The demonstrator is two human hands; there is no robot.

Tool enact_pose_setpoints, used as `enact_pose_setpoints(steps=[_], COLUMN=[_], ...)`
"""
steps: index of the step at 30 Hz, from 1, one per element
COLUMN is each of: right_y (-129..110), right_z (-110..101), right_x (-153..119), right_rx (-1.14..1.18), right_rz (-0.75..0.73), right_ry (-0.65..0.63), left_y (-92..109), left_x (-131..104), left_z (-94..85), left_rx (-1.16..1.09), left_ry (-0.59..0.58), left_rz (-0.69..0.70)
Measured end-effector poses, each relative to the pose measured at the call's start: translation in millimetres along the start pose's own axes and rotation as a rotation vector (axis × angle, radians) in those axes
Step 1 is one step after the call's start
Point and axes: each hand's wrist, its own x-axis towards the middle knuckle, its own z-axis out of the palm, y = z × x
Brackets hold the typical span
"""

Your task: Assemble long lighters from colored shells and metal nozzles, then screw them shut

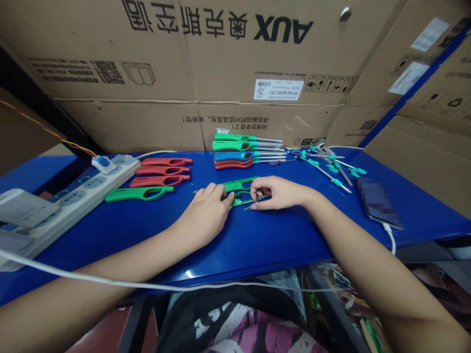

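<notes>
On the blue table, between my hands, lies an opened green lighter casing (pixel 242 197), its inside facing up with thin parts in it. Another green casing piece (pixel 239 185) lies just behind it. My left hand (pixel 209 212) is closed on the left end of the opened casing, thumb and fingers pressing on it. My right hand (pixel 277 192) is pinched over the casing's right end. A small thin sliver pokes out below its fingertips, too small to name. My fingers cover both ends of the casing.
Three red lighter handles (pixel 160 181) and a green handle (pixel 140 193) lie left, beside a power strip (pixel 91 189). Assembled lighters (pixel 233 146) are stacked behind. Metal lighter tubes (pixel 326 171) and a phone (pixel 379 202) lie right. A white cable (pixel 176 288) crosses in front; cardboard (pixel 221 73) stands behind.
</notes>
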Motion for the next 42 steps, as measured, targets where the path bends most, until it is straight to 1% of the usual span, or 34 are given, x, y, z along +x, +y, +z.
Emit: enact_pose_setpoints(steps=[2, 5, 7, 9, 11, 16, 19, 25, 32, 36, 42], right_y=[-1, 1, 3, 4, 5, 3, 3, 6, 10, 10, 9], right_z=[0, 0, 0, 0, 0, 0, -1, -1, -2, -2, -3], right_x=[-1, -2, -1, -1, -1, -1, -1, -1, -1, -2, -3], right_rx=[0.013, 0.034, 0.023, 0.004, -0.002, -0.019, -0.032, -0.017, -0.015, -0.024, -0.006], right_rz=[0.011, 0.010, 0.000, -0.018, -0.039, -0.059, -0.057, -0.057, -0.078, -0.086, -0.068], right_ry=[-0.002, 0.007, 0.027, 0.041, 0.047, 0.066, 0.078, 0.106, 0.130, 0.134, 0.154], left_y=[-4, -10, -11, -11, -9, -5, -4, -4, -3, -2, -1], left_x=[1, 1, 1, 1, 1, 0, 0, 0, 0, -1, 1], left_z=[3.1, 7.4, 8.5, 7.5, 5.1, 0.9, 1.5, 2.1, -1.8, -3.9, -4.0], left_rx=[-0.049, -0.175, -0.269, -0.317, -0.295, -0.151, -0.137, -0.145, -0.107, -0.082, -0.048], left_ry=[0.003, 0.015, 0.025, 0.042, 0.053, 0.049, 0.055, 0.057, 0.024, 0.005, 0.006], left_rz=[0.011, -0.009, -0.029, -0.030, -0.012, 0.059, 0.083, 0.092, 0.094, 0.097, 0.101])
